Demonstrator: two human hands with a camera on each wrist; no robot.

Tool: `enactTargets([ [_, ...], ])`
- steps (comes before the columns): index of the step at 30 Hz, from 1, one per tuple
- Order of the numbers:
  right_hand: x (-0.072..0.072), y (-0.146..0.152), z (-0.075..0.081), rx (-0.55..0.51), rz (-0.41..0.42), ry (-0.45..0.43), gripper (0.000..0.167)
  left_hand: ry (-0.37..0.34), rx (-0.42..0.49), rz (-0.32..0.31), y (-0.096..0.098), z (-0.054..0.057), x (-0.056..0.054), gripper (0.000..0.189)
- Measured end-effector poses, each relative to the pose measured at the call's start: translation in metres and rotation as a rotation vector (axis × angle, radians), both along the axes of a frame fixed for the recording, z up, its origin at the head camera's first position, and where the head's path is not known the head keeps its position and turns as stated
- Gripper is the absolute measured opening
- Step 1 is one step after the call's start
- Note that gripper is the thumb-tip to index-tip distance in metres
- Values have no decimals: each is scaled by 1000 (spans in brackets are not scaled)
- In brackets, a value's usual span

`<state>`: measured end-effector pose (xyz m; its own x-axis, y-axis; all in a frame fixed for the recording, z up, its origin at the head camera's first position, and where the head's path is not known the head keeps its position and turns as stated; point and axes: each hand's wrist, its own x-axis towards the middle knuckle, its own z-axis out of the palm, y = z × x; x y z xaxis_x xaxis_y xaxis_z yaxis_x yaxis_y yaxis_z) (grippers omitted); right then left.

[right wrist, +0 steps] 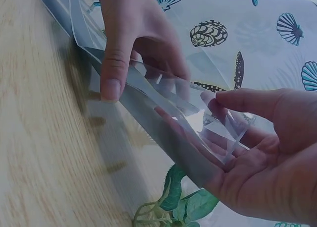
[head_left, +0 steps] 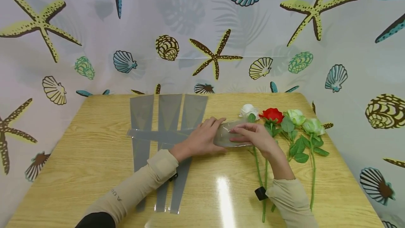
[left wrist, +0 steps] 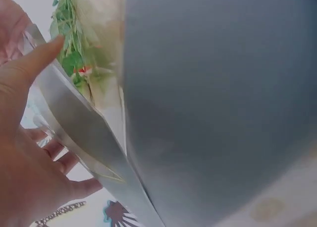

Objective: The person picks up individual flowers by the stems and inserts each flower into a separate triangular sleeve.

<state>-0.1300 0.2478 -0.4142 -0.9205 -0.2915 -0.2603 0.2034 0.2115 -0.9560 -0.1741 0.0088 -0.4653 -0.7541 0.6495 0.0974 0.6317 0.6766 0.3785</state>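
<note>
My left hand grips a clear and grey plastic flower sleeve near its wide end, thumb on one side and fingers behind. The sleeve's narrow end stretches left across other sleeves. My right hand holds the wide end; in the right wrist view its thumb and fingers are at the clear film, the fingers showing through it. In the left wrist view the grey side fills much of the frame. Close by lies a white rose, its stem partly hidden under the sleeve and right hand.
Three grey tapered sleeves lie side by side on the wooden table, left of centre. On the right are a red rose and two pale green roses with long stems. A patterned cloth hangs behind.
</note>
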Motion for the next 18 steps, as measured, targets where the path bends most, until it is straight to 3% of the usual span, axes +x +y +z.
enactTargets([
  [8, 0, 1, 6, -29, 6, 57, 43, -36, -41, -1, -4, 1, -6, 96],
  [18, -1, -1, 4, -88, 54, 10, 48, -1, -45, 1, -1, 4, -5, 78],
])
